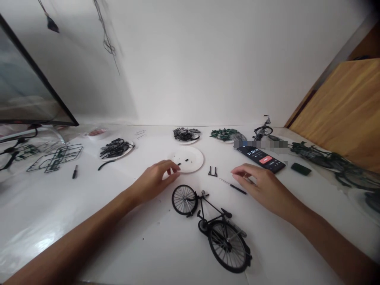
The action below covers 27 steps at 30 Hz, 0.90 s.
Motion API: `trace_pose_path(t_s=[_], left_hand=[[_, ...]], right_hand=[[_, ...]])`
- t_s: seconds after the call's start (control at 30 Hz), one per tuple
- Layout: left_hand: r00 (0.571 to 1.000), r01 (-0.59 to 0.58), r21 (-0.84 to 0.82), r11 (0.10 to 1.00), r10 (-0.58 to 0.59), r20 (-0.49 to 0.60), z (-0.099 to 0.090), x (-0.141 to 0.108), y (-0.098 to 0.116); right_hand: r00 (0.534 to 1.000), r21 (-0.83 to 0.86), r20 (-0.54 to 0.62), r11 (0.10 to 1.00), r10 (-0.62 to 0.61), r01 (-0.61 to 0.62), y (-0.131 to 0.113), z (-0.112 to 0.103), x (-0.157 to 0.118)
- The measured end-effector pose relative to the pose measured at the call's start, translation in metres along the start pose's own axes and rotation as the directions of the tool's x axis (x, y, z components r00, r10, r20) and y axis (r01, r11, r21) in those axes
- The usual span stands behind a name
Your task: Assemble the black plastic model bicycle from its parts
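Note:
A small black model bicycle (213, 223) lies on its side on the white table, front wheel toward the left. My left hand (156, 178) hovers at the near left rim of a white paper plate (198, 160), fingers loosely curled with a gap to the thumb. Nothing shows in it. Tiny black parts (187, 160) lie on that plate. My right hand (257, 180) is just right of a thin screwdriver (234, 186), its fingers bent and apart from the thumb, with nothing visible held. Between the hands stands a small black U-shaped part (213, 171).
Plates of black parts (115, 148), more dark parts (185, 134) and green parts (227, 134) line the back. A phone (261, 158) runs a timer. Green sprues (59, 156), a short screwdriver (75, 172) and a monitor (26, 79) are left; another bicycle (263, 130) stands behind.

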<state>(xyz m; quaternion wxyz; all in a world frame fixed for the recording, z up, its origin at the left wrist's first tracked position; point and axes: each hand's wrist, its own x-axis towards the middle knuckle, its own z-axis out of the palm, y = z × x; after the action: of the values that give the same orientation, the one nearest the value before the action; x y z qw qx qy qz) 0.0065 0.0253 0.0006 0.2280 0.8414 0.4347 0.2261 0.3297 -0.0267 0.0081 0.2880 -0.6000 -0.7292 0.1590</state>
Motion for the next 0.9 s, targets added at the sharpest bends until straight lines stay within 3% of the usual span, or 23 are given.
trace_pose_path(t_s=[0.1, 0.27, 0.4, 0.57, 0.63, 0.73, 0.9], left_hand=[[0.998, -0.003, 0.055, 0.999, 0.006, -0.06, -0.006, 0.005, -0.009], [0.998, -0.013, 0.061, 0.998, 0.017, -0.054, -0.004, 0.005, -0.008], [0.997, 0.01, 0.082, 0.997, -0.003, -0.08, -0.006, 0.007, -0.014], [0.973, 0.103, 0.125, 0.987, -0.074, -0.218, -0.026, 0.015, -0.049], [0.953, 0.161, 0.129, 0.978, -0.12, -0.28, -0.034, 0.016, -0.066], [0.932, 0.213, 0.126, 0.969, -0.163, -0.324, -0.041, 0.018, -0.082], [0.945, 0.201, 0.16, 0.966, -0.148, -0.292, -0.042, 0.015, -0.074]], right_hand=[[0.999, 0.006, 0.031, 0.999, -0.032, 0.032, -0.005, 0.002, -0.002], [0.998, -0.011, 0.006, 0.998, -0.064, 0.064, -0.004, 0.004, -0.004], [0.994, -0.061, -0.083, 0.996, -0.067, 0.062, 0.004, -0.001, 0.0], [0.973, -0.156, -0.231, 0.988, -0.013, -0.024, 0.025, -0.026, 0.006], [0.985, -0.164, -0.173, 0.985, 0.017, -0.045, 0.034, -0.034, 0.006], [0.999, -0.15, 0.008, 0.988, 0.045, -0.043, 0.044, -0.035, 0.002], [0.989, -0.138, 0.137, 0.99, 0.051, -0.032, 0.055, -0.022, -0.002]])
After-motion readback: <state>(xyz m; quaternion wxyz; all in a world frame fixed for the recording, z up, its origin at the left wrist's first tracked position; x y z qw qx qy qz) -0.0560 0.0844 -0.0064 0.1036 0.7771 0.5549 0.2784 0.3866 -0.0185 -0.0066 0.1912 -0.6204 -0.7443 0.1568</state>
